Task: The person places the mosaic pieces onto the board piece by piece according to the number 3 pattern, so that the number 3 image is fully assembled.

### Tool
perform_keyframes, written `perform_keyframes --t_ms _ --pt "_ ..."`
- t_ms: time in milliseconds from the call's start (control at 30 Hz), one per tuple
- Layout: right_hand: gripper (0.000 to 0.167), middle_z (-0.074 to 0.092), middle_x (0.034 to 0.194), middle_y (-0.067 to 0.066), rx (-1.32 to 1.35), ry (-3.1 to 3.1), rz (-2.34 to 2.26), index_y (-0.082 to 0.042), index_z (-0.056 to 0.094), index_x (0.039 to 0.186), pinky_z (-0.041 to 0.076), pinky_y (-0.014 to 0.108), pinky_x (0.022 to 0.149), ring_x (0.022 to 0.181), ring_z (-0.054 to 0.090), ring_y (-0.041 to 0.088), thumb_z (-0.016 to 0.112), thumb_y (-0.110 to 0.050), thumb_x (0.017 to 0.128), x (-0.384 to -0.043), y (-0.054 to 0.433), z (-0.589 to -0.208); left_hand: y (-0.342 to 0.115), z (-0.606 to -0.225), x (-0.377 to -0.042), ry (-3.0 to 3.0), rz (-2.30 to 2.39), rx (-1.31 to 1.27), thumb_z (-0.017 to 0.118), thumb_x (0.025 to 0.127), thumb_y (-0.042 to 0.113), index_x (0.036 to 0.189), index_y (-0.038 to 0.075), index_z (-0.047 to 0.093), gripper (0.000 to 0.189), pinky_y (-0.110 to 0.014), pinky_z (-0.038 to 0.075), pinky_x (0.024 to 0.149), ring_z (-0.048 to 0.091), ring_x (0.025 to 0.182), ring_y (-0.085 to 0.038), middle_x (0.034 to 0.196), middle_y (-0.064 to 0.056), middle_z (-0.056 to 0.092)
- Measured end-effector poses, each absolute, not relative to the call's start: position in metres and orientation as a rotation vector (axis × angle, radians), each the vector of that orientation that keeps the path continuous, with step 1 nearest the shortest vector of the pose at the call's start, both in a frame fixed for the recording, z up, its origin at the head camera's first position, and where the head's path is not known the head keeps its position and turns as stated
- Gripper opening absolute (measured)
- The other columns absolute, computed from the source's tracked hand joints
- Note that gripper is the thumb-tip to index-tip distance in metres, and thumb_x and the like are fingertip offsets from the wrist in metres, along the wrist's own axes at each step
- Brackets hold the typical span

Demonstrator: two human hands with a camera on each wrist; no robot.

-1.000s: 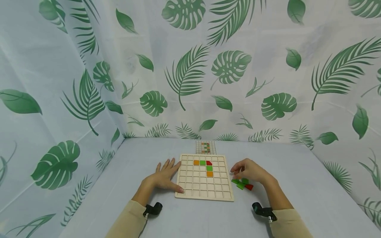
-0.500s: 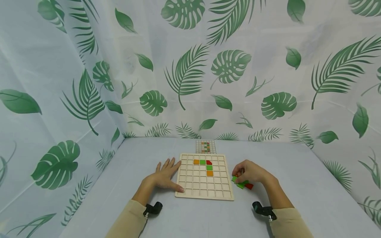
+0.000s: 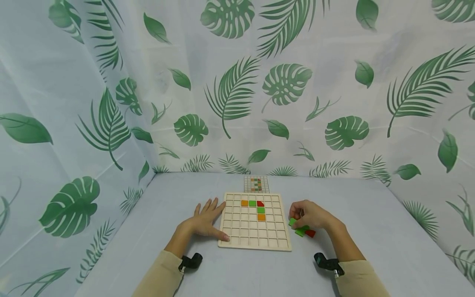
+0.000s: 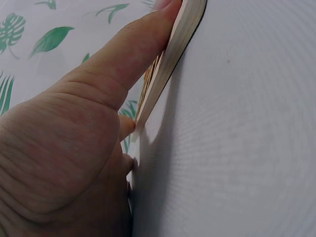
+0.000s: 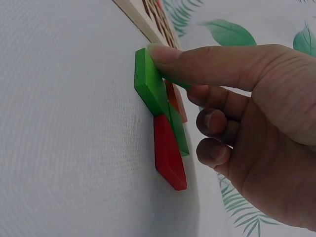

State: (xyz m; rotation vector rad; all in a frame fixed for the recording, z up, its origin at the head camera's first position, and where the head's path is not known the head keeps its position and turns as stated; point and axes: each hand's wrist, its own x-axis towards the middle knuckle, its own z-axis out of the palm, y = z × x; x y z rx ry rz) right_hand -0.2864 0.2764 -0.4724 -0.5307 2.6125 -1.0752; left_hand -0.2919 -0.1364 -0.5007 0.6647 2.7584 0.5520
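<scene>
Where leaf-print curtains enclose, grey tablecloth spreads.

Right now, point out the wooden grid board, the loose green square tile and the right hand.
wooden grid board [image 3: 249, 233], head view, bare lower cells
loose green square tile [image 5: 148, 81], right wrist view, side edge
right hand [image 3: 311, 214], head view, back of hand

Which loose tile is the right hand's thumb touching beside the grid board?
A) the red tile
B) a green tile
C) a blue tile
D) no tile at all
B: in the right wrist view the right hand has its thumb tip on the upper edge of the green tile, while the red tile lies lower down with no finger on it.
</scene>
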Motion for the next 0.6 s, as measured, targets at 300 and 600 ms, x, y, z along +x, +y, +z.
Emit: perform_keyframes --t_ms 300,600 --pt "0.027 0.055 0.081 0.003 -0.594 2.569 -1.104 -0.003 0.063 0.094 0.048 0.027 0.065 0.079 0.054 0.018 0.086 0.000 0.079 -0.2862 0.2748 -0.4716 -0.1365 -0.5010 -0.2917 2.751 0.567 0.668 0.079 0.071 0.076 0.169 0.020 0.016 0.129 -0.072 -0.003 0.124 -0.002 0.163 -0.041 0.175 -0.018 0.003" --pt "0.015 0.061 0.075 0.002 -0.638 2.561 -1.081 -0.005 0.069 0.091 0.050 0.028 0.061 0.070 0.057 0.015 0.082 -0.003 0.083 -0.2850 0.2759 -0.4672 -0.1360 -0.5003 -0.2914 2.756 0.567 0.665 0.080 0.071 0.076 0.169 0.020 0.017 0.129 -0.071 -0.003 0.125 -0.001 0.162 -0.042 0.175 -0.018 0.004"
